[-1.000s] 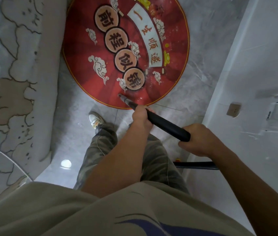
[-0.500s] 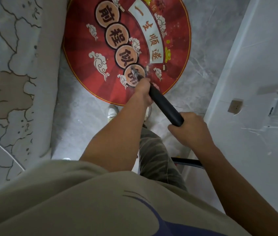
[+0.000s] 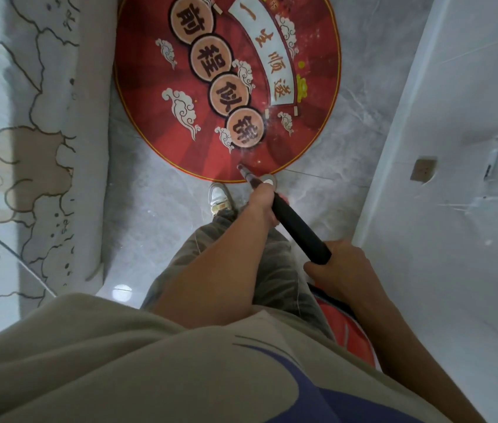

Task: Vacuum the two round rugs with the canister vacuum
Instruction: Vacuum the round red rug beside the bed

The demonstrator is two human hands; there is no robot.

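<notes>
A round red rug (image 3: 211, 154) with cloud patterns and characters lies on the grey floor ahead of me. I hold the vacuum's black wand (image 3: 296, 228) with both hands. My left hand (image 3: 261, 203) grips it far down, my right hand (image 3: 342, 270) grips its upper end. The wand's tip (image 3: 241, 169) sits at the rug's near edge. A red canister (image 3: 345, 328) shows partly behind my right forearm, with a dark hose beside it.
A bed with a pale cartoon-print cover (image 3: 28, 148) runs along the left. A white wall or cabinet (image 3: 455, 178) closes the right side. My shoes (image 3: 220, 198) stand on the grey marble floor (image 3: 156, 233) just short of the rug.
The wand tip was pushed out onto the rug's lower circle, then drawn back to the near edge. Both hands came back toward me with it.
</notes>
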